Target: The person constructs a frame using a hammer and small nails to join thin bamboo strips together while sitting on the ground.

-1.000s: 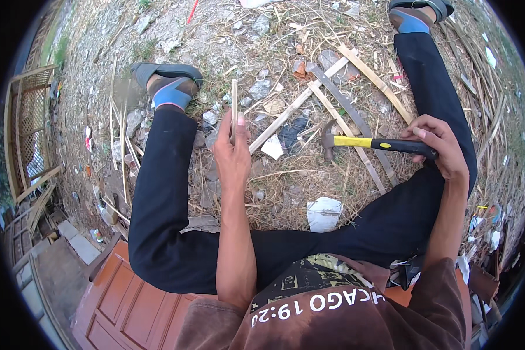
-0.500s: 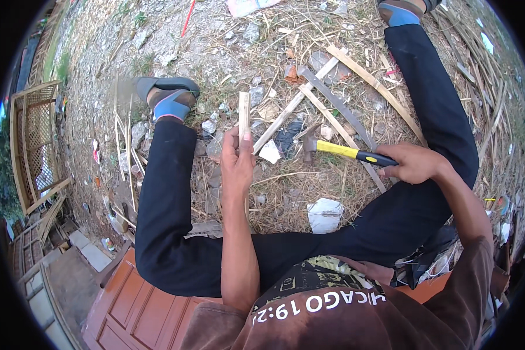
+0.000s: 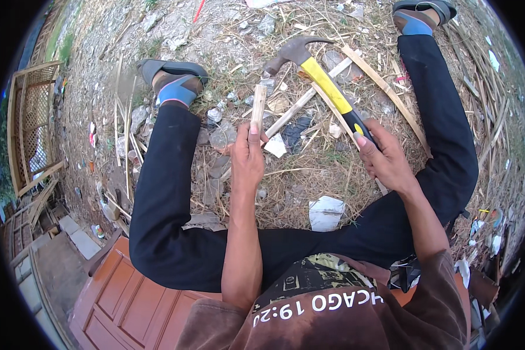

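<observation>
Leftmost, a bamboo lattice frame (image 3: 29,125) stands at the ground's edge, and a reddish-brown panelled door (image 3: 131,300) lies flat under the seated person at the lower left. Next comes the person's left leg in black trousers, ending in a blue sock and dark sandal (image 3: 174,74) on the littered ground (image 3: 175,29). Between the legs, the left hand (image 3: 248,160) is closed around a short pale bamboo stick (image 3: 258,106), held upright with its top end free above the thumb. Just right of it, split bamboo strips (image 3: 300,105) lie crossed on the dry straw, with a white scrap (image 3: 325,213) nearer the body. Further right, the right hand (image 3: 385,160) grips the black end of a yellow-handled claw hammer (image 3: 318,76), whose metal head is raised up and away, above and to the right of the stick's top, not touching it.
</observation>
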Motion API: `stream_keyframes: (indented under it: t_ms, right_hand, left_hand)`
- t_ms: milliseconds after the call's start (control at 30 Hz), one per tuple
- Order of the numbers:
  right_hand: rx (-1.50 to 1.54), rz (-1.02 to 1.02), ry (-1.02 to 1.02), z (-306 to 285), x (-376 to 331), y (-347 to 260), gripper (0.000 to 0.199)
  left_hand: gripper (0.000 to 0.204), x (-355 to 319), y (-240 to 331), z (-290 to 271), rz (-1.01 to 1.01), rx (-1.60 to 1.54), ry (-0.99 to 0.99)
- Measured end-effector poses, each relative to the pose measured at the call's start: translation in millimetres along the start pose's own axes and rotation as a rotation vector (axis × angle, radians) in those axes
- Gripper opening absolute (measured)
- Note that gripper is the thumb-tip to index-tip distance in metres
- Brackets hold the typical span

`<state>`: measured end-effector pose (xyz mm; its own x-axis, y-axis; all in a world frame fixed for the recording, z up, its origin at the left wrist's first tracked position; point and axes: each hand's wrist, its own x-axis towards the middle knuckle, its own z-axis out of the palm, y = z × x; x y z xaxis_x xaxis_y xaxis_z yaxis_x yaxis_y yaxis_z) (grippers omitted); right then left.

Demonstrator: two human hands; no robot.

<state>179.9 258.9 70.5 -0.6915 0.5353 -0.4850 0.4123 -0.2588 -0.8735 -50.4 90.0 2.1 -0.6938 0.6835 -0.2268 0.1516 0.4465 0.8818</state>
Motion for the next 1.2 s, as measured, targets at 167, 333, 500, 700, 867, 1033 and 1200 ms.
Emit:
stream_keyframes:
  t_ms: [167, 333, 500, 700, 867, 1033, 1200]
  right_hand:
    - [0.187, 0.013, 0.063, 12, -3, 4, 0.034]
    - [-0.459, -0.123, -0.092, 13, -2, 21, 0.032]
    - [-0.295, -0.079, 0.086, 2, 1, 7, 0.033]
    - [-0.6, -0.226, 0.279, -36, 0, 2, 0.04]
    - [-0.551, -0.036, 0.204, -37, -9, -10, 0.047]
    - [-0.648, -0.317, 0.307, -29, -16, 13, 0.048]
    - [-1.026, -0.435, 0.372, -7, -28, 11, 0.055]
  left_hand:
    - [0.04, -1, 11, 2, 0.037, 0.09, 0.026]
    - [0.035, -6, 5, 6, 0.086, 0.189, 0.004]
    - [0.03, 1, 10, -2, -0.001, 0.307, -0.01]
    - [0.041, 14, -3, -4, -0.193, 0.158, -0.173]
    - [0.044, -21, -62, 1, -0.202, 0.372, -0.159]
    - [0.031, -40, -55, -5, -0.302, 0.425, -0.162]
    - [0.029, -33, -35, -2, -0.244, 0.443, -0.137]
